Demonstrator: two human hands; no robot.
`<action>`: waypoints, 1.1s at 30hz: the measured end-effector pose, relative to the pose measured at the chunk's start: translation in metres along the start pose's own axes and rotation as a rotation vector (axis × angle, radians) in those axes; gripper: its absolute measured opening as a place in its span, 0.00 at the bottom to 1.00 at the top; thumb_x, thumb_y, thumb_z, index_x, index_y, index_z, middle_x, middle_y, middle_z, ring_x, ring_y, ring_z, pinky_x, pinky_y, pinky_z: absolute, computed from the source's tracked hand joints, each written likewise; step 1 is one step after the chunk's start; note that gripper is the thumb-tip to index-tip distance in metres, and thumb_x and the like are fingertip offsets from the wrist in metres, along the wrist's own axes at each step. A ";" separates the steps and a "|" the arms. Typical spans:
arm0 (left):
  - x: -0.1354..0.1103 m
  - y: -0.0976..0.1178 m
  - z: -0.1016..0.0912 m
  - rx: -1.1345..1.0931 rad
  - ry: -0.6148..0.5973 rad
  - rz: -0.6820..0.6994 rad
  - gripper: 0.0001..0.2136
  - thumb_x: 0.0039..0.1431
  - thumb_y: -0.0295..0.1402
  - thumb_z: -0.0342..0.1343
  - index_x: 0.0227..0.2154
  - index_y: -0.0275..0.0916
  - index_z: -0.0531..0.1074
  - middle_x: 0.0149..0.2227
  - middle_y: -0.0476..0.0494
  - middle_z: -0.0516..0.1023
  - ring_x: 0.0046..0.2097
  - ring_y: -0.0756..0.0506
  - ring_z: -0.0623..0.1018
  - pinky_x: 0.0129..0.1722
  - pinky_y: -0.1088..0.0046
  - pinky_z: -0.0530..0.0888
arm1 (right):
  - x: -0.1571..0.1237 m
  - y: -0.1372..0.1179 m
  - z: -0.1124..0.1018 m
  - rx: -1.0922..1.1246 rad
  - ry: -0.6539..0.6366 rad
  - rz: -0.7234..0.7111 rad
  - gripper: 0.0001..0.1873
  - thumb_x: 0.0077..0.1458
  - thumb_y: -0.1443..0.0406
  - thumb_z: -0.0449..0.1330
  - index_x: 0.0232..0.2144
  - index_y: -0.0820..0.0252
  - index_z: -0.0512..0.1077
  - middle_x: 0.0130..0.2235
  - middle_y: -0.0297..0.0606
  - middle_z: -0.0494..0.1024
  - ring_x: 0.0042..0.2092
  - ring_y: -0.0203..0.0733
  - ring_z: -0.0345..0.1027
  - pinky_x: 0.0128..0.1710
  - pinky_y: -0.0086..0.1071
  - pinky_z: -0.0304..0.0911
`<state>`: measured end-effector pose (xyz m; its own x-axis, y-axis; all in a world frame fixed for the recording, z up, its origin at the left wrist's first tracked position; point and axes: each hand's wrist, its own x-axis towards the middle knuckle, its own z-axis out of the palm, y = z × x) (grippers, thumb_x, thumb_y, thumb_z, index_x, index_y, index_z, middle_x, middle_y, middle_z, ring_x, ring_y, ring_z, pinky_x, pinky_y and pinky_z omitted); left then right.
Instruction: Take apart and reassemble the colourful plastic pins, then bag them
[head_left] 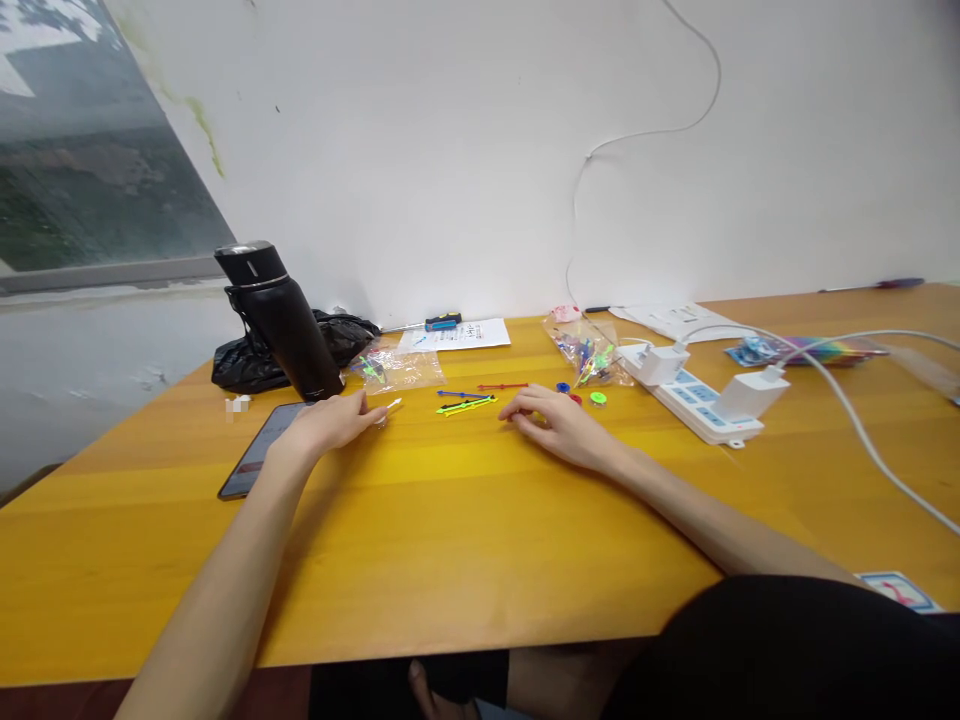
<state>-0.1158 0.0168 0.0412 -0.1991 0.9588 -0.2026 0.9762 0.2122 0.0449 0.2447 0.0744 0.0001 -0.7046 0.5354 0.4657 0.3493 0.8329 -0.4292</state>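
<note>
My left hand rests on the yellow wooden table beside a dark phone, its fingers pinched on a small white stick. My right hand lies palm down on the table with fingers curled loosely, holding nothing that I can see. Between the hands lie thin coloured plastic sticks in yellow-green, blue and red. Small round pieces, blue and green, sit just beyond my right hand.
A black flask stands at the back left before a black bag. Two clear bags of parts, a paper sheet with a screwdriver, and a white power strip with cables lie behind and right.
</note>
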 end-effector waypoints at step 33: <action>-0.031 0.127 0.068 -1.051 -0.027 0.782 0.16 0.66 0.46 0.57 0.47 0.41 0.67 0.41 0.45 0.74 0.37 0.48 0.73 0.38 0.71 0.70 | 0.003 -0.012 0.001 0.266 -0.042 -0.091 0.06 0.62 0.60 0.64 0.38 0.57 0.74 0.41 0.40 0.78 0.44 0.43 0.72 0.46 0.39 0.70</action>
<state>0.0200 0.0015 -0.0133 0.3999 0.8931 0.2059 0.2963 -0.3386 0.8931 0.2375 0.0661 0.0057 -0.7523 0.4494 0.4817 0.1133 0.8085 -0.5774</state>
